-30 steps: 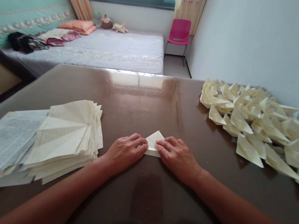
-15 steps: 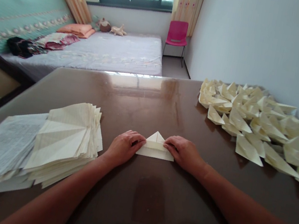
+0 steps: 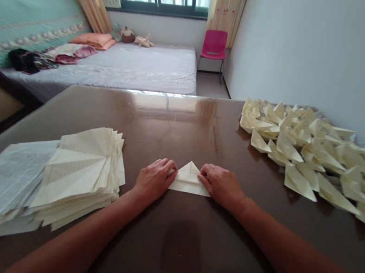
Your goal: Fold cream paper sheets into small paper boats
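A folded sheet of cream paper lies on the brown table in front of me, with a triangular peak pointing away and a straight flap along its near edge. My left hand is closed at its left end, fingers and thumb bent over the paper. At the right end, my right hand pinches the fold with curled fingers. Both side corners are partly hidden under my fingers.
Left on the glossy table lies a stack of creased cream sheets, overlapping printed pages. Many folded paper boats crowd the right side by the wall. Beyond stand a bed and a pink chair.
My left hand has shifted slightly inward over the paper's left end, with its fingers more curled. The right fingers have also moved a little inward. The camera view has tilted slightly.
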`<state>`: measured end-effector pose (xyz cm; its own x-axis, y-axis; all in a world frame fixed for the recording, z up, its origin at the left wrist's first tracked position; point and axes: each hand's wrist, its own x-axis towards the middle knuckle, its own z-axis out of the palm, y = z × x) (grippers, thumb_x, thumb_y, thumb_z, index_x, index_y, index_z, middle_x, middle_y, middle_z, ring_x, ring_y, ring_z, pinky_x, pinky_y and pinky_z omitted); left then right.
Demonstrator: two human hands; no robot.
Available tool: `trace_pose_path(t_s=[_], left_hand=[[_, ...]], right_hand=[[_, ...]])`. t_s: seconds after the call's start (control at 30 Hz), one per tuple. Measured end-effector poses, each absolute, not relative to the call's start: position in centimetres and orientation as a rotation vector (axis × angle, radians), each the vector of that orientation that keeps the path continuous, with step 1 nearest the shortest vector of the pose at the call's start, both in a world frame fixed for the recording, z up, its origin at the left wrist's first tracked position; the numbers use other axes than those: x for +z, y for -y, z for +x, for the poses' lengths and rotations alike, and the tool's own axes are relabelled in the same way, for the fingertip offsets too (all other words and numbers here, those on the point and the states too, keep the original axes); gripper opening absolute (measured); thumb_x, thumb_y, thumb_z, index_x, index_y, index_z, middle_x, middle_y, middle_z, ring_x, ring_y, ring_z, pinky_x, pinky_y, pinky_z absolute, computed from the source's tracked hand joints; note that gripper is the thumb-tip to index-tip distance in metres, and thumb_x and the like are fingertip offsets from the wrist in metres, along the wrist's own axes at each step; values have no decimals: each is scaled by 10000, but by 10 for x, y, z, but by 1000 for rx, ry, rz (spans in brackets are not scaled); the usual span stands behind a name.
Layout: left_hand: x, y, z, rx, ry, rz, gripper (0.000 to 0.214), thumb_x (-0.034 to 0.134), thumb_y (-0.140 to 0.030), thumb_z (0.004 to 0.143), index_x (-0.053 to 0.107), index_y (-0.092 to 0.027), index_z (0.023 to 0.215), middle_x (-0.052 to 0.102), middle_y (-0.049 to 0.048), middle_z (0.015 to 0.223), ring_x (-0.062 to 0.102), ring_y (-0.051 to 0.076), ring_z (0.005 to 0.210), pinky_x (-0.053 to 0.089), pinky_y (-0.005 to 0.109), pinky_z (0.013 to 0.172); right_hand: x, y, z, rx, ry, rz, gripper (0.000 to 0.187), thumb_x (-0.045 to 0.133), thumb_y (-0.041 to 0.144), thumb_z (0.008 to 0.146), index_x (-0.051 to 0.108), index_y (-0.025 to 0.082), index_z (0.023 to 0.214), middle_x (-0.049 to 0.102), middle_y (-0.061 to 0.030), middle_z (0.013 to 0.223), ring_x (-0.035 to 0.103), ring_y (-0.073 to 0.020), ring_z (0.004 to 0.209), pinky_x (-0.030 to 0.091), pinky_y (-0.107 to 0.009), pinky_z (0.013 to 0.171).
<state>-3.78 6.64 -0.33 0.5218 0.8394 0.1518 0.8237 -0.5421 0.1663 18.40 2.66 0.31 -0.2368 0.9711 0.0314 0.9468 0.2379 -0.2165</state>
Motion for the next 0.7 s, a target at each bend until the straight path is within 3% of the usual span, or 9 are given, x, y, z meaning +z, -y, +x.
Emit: trace_pose_path(t_s=[0.13,0.23,0.47,0.7], left_hand=[[-5,-54,-35,546,-1202,2982,286,471,-215,940,569,-202,1209,616,82,1175,545,243,1113,487,360,896],[-9,-40,-30,574,-796,3109,321,451,-196,951,551,-167,1255,599,77,1270,506,237,1214,465,364,989],[-17,-28,-26,568,-809,3089,331,464,-240,951,562,-105,1237,578,111,1315,504,251,1252,460,377,1043],[-15,-27,-25,460,-879,3056,338,455,-246,950,551,-96,1238,610,124,1218,548,272,1170,489,394,993]], right_hand=[[4,-27,184,242,2333,-1839,223,432,387,958,562,216,896,673,-16,888,619,-167,790,334,-258,624],[4,-27,183,245,2331,-1841,215,434,376,956,560,214,894,671,-16,878,622,-166,793,337,-258,630],[5,-28,182,239,2333,-1847,207,428,362,960,559,213,901,673,-18,885,627,-164,801,348,-260,644],[6,-27,181,243,2331,-1856,214,425,359,963,566,209,906,673,-23,886,626,-162,809,347,-260,645]])
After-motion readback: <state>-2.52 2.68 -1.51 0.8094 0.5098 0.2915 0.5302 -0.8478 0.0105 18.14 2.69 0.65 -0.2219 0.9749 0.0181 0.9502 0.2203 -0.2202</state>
